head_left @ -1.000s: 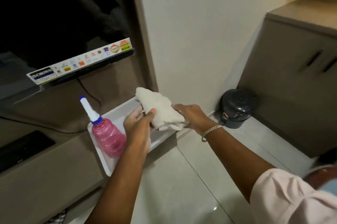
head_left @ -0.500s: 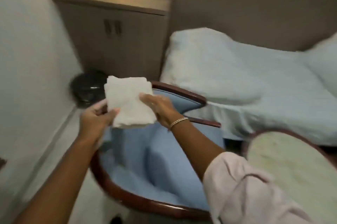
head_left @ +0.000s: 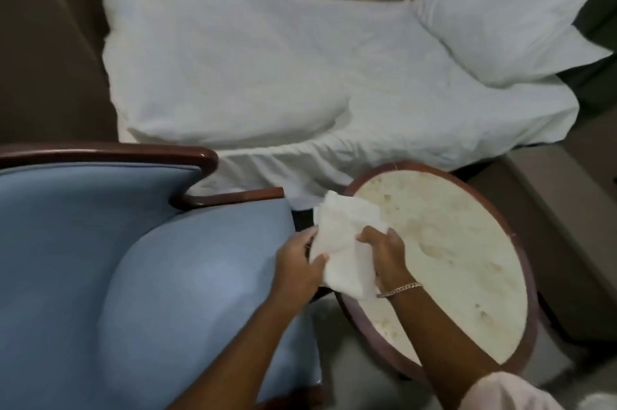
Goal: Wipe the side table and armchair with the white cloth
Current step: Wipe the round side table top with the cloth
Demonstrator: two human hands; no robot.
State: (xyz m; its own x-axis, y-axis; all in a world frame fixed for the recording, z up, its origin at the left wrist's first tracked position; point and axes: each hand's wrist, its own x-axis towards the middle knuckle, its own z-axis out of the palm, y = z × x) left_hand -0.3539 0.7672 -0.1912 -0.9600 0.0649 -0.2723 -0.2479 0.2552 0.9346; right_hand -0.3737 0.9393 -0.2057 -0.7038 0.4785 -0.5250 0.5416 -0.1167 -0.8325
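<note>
The cloth (head_left: 344, 242) is gripped by both hands, left (head_left: 297, 262) and right (head_left: 384, 252). It is held at the table's (head_left: 467, 259) nine o'clock edge, the armchair (head_left: 133, 259) at nine o'clock beyond.

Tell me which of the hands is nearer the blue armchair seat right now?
Left. The left hand overlaps the armchair seat at its right edge, gripping the white cloth; the right hand holds the cloth over the side table.

We're in a bedroom, maybe a hotel room: bed (head_left: 334, 75) with white sheet and two white pillows (head_left: 500, 25), blue upholstered armchair (head_left: 83, 259) with dark wood trim, round stone-topped side table (head_left: 467, 259) beside it.
</note>
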